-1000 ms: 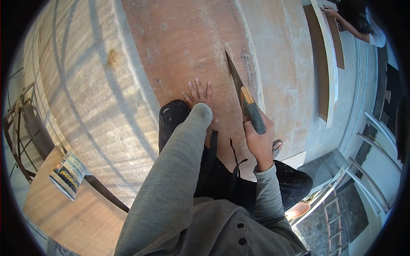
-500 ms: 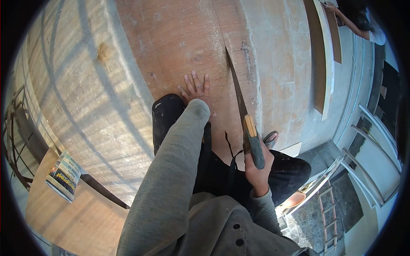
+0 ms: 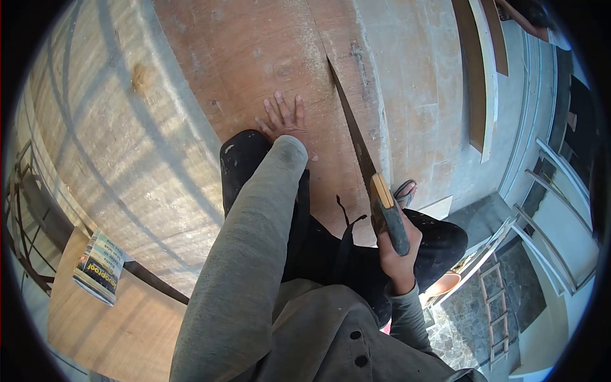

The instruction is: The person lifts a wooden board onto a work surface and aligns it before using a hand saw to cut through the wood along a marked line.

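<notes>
My right hand [image 3: 400, 254] is wrapped round the handle of a handsaw [image 3: 354, 127], whose handle is black with a yellow-orange part. The saw's blade points away from me, its far end in a cut line on a reddish plywood sheet [image 3: 242, 51]. Pale sawdust [image 3: 312, 54] lies along that line. To the left of the blade, my left hand [image 3: 283, 118] presses flat on the plywood with fingers spread, holding nothing. My knee in dark trousers [image 3: 240, 156] rests beside that hand.
A labelled can [image 3: 100, 267] stands on a wooden board [image 3: 121, 331] at lower left. Long boards [image 3: 477, 83] lie at the upper right, near another person's arm [image 3: 522, 19]. A ladder [image 3: 495, 305] and an orange bowl-like container [image 3: 443, 284] are at lower right. My sandalled foot [image 3: 405, 190] is beside the saw.
My right hand has drawn the saw back toward me and slightly right. My left hand stays flat on the plywood. The whole view has shifted a little.
</notes>
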Motion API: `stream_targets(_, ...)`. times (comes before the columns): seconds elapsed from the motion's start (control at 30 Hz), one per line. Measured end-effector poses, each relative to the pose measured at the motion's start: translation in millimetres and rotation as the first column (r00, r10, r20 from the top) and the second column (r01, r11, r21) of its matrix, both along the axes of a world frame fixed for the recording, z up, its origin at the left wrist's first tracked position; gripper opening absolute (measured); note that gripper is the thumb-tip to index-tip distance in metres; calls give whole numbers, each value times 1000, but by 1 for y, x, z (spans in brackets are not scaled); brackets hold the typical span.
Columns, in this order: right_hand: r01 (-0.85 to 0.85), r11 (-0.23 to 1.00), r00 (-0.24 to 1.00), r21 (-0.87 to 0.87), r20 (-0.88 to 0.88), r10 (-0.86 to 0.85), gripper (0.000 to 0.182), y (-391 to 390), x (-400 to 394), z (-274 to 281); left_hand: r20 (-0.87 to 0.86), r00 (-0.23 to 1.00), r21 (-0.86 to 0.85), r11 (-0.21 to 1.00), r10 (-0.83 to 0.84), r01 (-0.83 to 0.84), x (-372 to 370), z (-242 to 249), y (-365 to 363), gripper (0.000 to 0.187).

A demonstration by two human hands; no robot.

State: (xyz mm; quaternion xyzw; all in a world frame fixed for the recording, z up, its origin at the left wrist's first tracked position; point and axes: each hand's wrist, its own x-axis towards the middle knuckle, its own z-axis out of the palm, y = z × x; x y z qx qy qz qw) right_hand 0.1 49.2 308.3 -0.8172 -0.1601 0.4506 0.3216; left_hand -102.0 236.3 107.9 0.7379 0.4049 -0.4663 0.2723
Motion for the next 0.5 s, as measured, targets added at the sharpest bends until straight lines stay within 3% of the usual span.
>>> stream_targets(0.07,-119,992,979,50,171,109,48,35,7,-60,25,1000,9,1000,14,-14,4,-4,3,153)
stream_targets(0.17,-65,998,998,22,27,65,48,47,22,-85,55,998,55,998,25,-28,7,-11,10,153)
stream_targets(0.27,-101,995,988,8,118,99,47,5,-4,-23,101,995,110,994,-9,-3,4,-8,6,154)
stream_targets(0.33,-102,994,975,39,203,92,59,-15,-13,-6,16,1000,20,1000,-1,1,5,-4,5,153)
stream_targets(0.37,-83,994,983,64,168,71,59,-15,-8,-6,2,1000,5,1000,1,-1,1,-4,0,153)
stream_targets(0.4,-75,996,997,-42,34,76,57,-2,1,-14,20,1000,24,1000,2,-3,0,-4,-2,153)
stream_targets(0.5,-256,956,967,140,34,254,55,25,14,-54,41,999,66,998,7,-10,7,-5,10,153)
